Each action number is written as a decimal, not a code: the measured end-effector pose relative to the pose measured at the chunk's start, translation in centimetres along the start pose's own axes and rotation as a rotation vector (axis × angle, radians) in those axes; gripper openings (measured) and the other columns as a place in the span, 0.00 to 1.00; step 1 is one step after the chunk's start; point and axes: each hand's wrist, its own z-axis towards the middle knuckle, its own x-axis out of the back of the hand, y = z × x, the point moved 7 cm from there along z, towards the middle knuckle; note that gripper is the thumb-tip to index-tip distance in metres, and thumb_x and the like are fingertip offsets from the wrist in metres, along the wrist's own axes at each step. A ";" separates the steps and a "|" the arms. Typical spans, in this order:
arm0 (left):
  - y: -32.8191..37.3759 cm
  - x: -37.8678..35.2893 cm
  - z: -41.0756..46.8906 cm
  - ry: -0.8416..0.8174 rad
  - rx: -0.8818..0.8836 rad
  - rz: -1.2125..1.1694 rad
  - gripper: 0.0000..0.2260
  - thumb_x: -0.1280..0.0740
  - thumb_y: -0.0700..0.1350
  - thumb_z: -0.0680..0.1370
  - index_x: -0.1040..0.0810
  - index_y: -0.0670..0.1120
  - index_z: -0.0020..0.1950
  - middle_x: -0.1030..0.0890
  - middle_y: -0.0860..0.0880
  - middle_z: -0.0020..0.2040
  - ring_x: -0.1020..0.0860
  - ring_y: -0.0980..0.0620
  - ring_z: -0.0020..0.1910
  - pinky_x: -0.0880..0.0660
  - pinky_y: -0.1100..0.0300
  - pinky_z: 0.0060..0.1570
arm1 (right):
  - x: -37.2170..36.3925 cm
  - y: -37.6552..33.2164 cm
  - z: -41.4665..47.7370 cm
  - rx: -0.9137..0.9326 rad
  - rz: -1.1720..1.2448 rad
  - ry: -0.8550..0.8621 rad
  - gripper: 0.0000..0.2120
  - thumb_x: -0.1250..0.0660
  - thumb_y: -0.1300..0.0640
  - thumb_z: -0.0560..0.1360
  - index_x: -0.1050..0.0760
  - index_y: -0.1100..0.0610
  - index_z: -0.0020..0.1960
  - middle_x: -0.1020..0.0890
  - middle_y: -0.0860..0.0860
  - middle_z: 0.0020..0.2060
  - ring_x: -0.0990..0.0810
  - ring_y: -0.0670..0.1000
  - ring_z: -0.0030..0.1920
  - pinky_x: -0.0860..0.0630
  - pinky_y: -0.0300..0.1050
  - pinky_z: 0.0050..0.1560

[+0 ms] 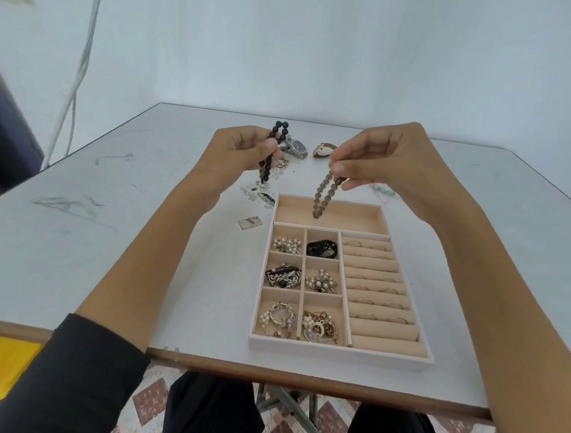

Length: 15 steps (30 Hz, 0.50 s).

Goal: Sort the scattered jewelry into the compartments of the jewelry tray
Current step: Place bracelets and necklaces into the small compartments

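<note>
While the right hand (380,162) pinches a limp brown bracelet (323,195) over the tray (257,340), the left (241,151) grips dark beads (276,147); both look light, floppy

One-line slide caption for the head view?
Person's right grip dangles a grey-brown beaded bracelet over the long top compartment of a beige jewelry tray; left grip holds a black beaded bracelet.

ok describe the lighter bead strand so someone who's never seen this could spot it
Find the beige jewelry tray on the white table, then its long far compartment. Hanging over it from the right hand is a looped strand of smoky grey-brown beads. The black bead strand in the left hand is darker and held away from the tray.
</note>
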 end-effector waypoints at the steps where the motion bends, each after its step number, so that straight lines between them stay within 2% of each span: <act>1: 0.0 -0.1 -0.1 -0.008 0.010 0.010 0.07 0.36 0.42 0.80 0.21 0.42 0.54 0.18 0.47 0.45 0.20 0.54 0.45 0.25 0.56 0.59 | -0.2 -0.3 -0.1 0.006 -0.016 -0.011 0.09 0.26 0.69 0.67 0.18 0.66 0.47 0.17 0.63 0.40 0.17 0.53 0.38 0.19 0.43 0.41; 7: 0.2 -0.2 -0.3 -0.027 0.038 0.002 0.07 0.34 0.42 0.79 0.21 0.44 0.55 0.17 0.49 0.46 0.20 0.54 0.51 0.26 0.53 0.62 | -1.8 -1.3 -0.7 0.017 -0.044 -0.081 0.07 0.26 0.69 0.67 0.18 0.65 0.45 0.17 0.64 0.40 0.16 0.53 0.38 0.19 0.41 0.42; 11: 0.4 -0.5 -0.5 -0.044 0.031 0.006 0.04 0.33 0.44 0.78 0.20 0.48 0.52 0.16 0.49 0.47 0.20 0.48 0.56 0.27 0.49 0.63 | -3.1 -1.6 -1.2 -0.001 -0.049 -0.171 0.07 0.25 0.68 0.68 0.18 0.66 0.46 0.15 0.59 0.38 0.16 0.56 0.38 0.19 0.42 0.44; 15: 0.5 -0.3 -0.5 -0.023 0.034 0.002 0.04 0.33 0.44 0.78 0.21 0.49 0.51 0.16 0.50 0.46 0.20 0.51 0.55 0.27 0.51 0.61 | -4.5 -1.8 -1.5 -0.017 -0.075 -0.255 0.07 0.26 0.69 0.68 0.18 0.66 0.45 0.16 0.52 0.32 0.17 0.48 0.33 0.22 0.36 0.39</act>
